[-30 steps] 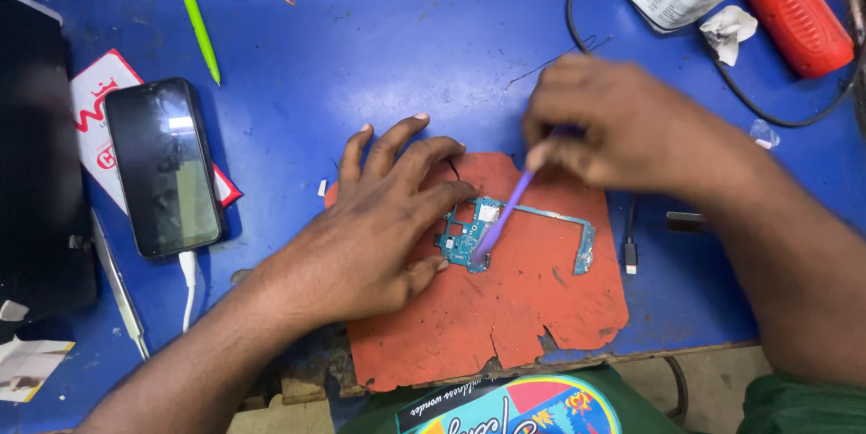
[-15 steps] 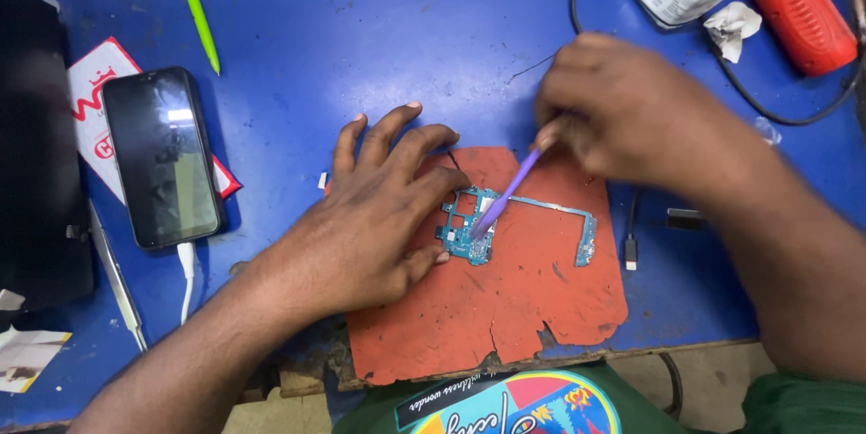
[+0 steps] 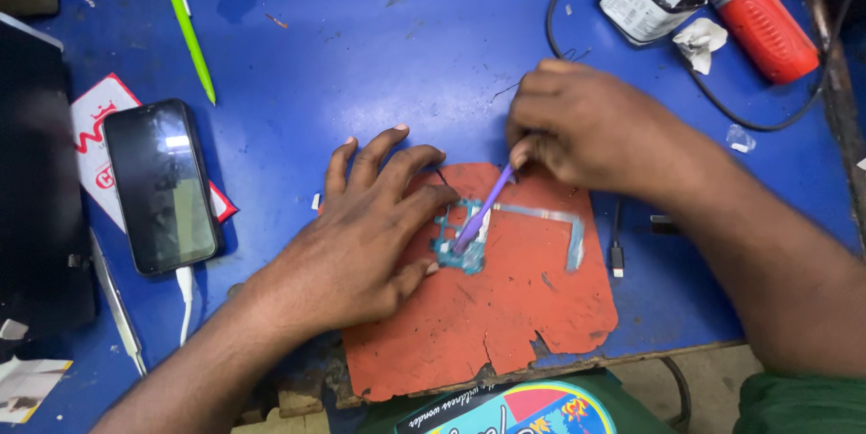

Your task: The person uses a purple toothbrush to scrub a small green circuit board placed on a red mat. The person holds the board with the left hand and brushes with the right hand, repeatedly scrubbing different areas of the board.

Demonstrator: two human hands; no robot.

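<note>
Left hand (image 3: pixel 365 231): flat, fingers spread, pressing board (image 3: pixel 469 240) onto mat (image 3: pixel 505 326).
Right hand (image 3: pixel 586 132): fingers pinched on purple tool (image 3: pixel 483 210), tip on board.

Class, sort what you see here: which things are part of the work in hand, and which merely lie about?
In use: left hand, right hand, purple tool, teal circuit board, orange mat.
Lying about: phone, green pen, red canister, crumpled tissue.
</note>
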